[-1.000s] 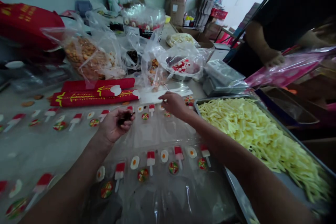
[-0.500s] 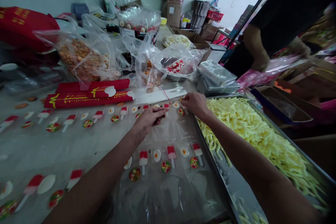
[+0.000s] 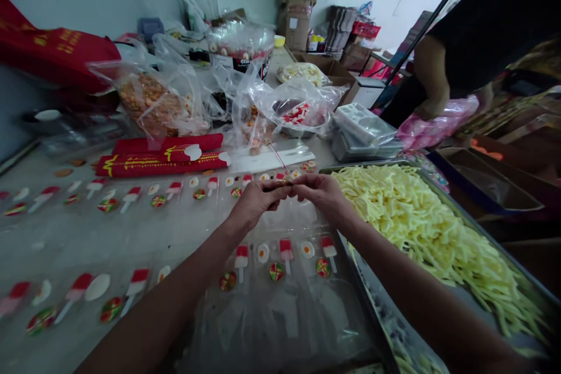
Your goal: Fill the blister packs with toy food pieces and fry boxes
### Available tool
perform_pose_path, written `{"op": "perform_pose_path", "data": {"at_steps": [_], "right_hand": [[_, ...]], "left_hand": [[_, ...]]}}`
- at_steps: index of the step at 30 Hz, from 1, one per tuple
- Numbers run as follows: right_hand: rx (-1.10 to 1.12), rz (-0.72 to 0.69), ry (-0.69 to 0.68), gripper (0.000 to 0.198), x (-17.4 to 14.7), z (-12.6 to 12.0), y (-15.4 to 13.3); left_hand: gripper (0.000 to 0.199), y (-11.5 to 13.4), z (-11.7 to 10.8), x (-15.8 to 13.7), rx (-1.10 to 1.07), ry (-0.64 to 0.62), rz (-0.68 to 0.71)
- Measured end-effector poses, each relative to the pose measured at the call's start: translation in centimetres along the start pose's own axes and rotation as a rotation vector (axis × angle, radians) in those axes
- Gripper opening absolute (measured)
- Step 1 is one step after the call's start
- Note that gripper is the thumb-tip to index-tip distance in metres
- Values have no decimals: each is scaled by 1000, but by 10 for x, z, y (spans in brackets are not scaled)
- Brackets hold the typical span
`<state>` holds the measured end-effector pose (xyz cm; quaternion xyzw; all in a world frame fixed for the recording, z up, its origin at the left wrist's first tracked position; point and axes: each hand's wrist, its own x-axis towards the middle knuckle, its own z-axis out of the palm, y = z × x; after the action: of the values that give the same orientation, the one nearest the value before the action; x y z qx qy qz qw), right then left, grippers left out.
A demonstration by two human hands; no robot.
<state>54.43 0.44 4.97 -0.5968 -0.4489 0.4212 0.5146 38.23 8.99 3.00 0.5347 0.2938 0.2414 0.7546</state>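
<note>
My left hand (image 3: 259,201) and my right hand (image 3: 322,191) meet fingertip to fingertip over the far row of trays. Both pinch at a small brown piece (image 3: 284,183), mostly hidden by the fingers, so its kind is unclear. Below them lies a clear plastic tray (image 3: 280,310) whose upper compartments hold popsicle-shaped candies (image 3: 286,249), egg-shaped candies (image 3: 307,249) and round red-green candies (image 3: 276,271). More filled trays run to the left, with a similar popsicle candy (image 3: 137,281) near my left forearm.
On the right stands a metal tray (image 3: 363,298) of pale yellow strips (image 3: 421,216). Behind my hands are red wrappers (image 3: 166,158), a bag of orange-brown pieces (image 3: 149,99) and a bowl (image 3: 300,128) in plastic. A co-worker's arm (image 3: 432,73) handles pink plastic (image 3: 438,123).
My right hand has moved left from the tray's far edge to meet my left hand. The view has shifted slightly left. The co-worker's pink plastic is now bunched up.
</note>
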Motion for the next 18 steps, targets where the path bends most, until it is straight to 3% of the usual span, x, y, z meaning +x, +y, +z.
{"op": "perform_pose_path", "data": {"at_steps": [4,9,13,18], "right_hand": [[90,53,-189,25,-12,1,-5],[123,150,-411,28,-23,0,-10],[132,225,-380,35,-32,7,-12],[19,196,-387,36,-46,11,-16]], "left_hand": [[31,10,-8,-20,129,0,-10],[21,18,-14,-39,281,-122,-18],[21,21,-12,-50,383,-197,-19],[15,15,-11,-59,157,-253,-138]]}}
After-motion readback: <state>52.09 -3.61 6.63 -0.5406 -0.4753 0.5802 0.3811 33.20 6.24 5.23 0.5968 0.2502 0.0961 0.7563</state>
